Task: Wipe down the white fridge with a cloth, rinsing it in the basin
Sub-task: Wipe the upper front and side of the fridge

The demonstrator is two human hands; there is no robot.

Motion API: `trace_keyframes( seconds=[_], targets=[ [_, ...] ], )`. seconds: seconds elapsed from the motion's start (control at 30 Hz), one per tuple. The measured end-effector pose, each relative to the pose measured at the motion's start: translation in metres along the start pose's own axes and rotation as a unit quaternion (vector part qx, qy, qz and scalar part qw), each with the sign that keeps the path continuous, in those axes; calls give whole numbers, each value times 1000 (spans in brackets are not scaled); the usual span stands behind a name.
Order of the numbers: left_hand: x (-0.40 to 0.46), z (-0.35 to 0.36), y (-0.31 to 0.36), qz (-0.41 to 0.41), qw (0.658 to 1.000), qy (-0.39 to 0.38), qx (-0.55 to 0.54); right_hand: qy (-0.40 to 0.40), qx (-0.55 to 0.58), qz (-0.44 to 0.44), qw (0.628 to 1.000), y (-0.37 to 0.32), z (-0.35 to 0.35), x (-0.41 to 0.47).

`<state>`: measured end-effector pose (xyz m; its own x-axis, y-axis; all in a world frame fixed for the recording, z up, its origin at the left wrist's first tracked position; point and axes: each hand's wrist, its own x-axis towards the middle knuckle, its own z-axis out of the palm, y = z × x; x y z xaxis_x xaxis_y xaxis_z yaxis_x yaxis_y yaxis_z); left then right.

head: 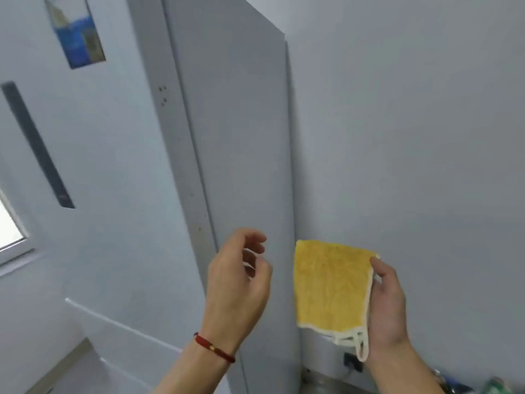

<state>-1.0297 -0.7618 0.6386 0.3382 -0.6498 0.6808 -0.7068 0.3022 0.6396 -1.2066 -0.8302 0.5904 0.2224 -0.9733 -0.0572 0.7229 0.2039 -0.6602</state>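
Note:
The white fridge [233, 143] fills the left and middle of the view, its front door [99, 180] to the left and its side panel facing me. A yellow cloth [329, 285] with a white border and a hanging loop is held flat by its right edge in my right hand [389, 308], just to the right of the fridge's rear edge, in front of the wall. My left hand [241, 282], with a red bracelet on the wrist, hovers before the fridge's side panel, fingers loosely curled and holding nothing. The basin is out of view.
A blue sticker [76, 32] and a dark vertical handle strip [37, 146] are on the fridge door. A window corner [11, 228] shows at far left. The grey wall [412, 123] is at right, with a wall socket [352, 362] and some items [494, 386] at bottom right.

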Motion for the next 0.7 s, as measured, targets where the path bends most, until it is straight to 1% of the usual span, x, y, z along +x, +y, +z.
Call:
trace_keyframes(
  seconds=[0.07,0.1,0.13,0.17,0.2,0.23,0.27,0.3,0.33,0.37,0.47,0.53,0.63,0.7],
  targets=[
    [15,-29,6,45,995,83,30,-53,-48,-44,996,-1,51,13],
    [21,-44,12,59,990,119,37,-78,-80,-87,990,-2,80,14],
    [29,-61,17,74,984,156,46,-109,-117,-160,974,-1,113,13],
    [37,-77,21,85,977,189,58,-153,-158,-251,943,0,145,11],
    [45,-93,24,94,969,220,69,-221,-203,-331,895,2,176,8],
    [56,-111,30,102,960,247,85,-291,-263,-392,832,7,206,10],
    [66,-126,36,103,954,265,99,-327,-341,-448,759,16,227,15],
    [75,-143,44,101,948,281,114,-331,-409,-497,690,24,246,18],
    [83,-159,51,97,943,291,129,-317,-449,-531,645,34,257,22],
    [89,-171,56,90,940,294,146,-295,-466,-552,625,47,257,23],
    [105,-199,68,90,930,282,217,-246,-477,-597,596,90,231,34],
    [122,-207,78,95,933,256,235,-227,-477,-616,584,97,229,41],
    [160,-212,98,109,943,222,224,-218,-448,-636,590,56,286,46],
    [190,-213,112,147,942,222,204,-213,-429,-648,592,6,345,47]
  ],
)
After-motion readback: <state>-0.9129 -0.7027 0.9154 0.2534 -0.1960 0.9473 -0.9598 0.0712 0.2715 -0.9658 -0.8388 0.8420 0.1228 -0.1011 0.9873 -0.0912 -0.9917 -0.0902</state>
